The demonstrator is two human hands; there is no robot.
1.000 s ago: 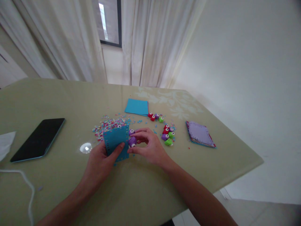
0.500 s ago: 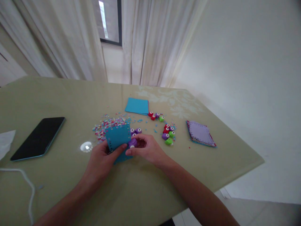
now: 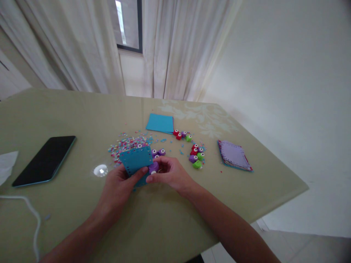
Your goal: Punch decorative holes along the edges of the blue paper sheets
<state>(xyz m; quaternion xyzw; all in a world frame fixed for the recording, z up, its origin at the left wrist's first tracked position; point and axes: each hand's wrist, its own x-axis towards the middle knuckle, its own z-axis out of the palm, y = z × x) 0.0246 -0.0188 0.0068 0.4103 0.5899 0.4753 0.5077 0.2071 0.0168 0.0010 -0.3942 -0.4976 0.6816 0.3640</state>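
Note:
My left hand (image 3: 122,182) is closed on a blue card (image 3: 135,159), thumb on its face and fingers behind it. Small holes run along the card's edges, and it is bent or folded so a lower part shows below the thumb. In my right hand (image 3: 172,173), thumb and fingers are closed on a purple craft punch (image 3: 153,167), which sits against the card's right edge. Just behind the card lie more purple punches (image 3: 161,152). A heap of coloured paper bits (image 3: 128,143) spreads beyond it.
Red, purple and green punches (image 3: 197,165) stand right of centre, with another cluster (image 3: 178,136) farther back. A stack of blue cards (image 3: 160,123) lies behind. At right is a stack of punched cards (image 3: 234,155). A black tablet (image 3: 45,160), white paper (image 3: 7,166) and white cable (image 3: 37,215) lie left.
The blue card has tilted, its top edge dropping back and slightly left, uncovering a punch behind it. The purple punch has shifted slightly left and up along the card's edge.

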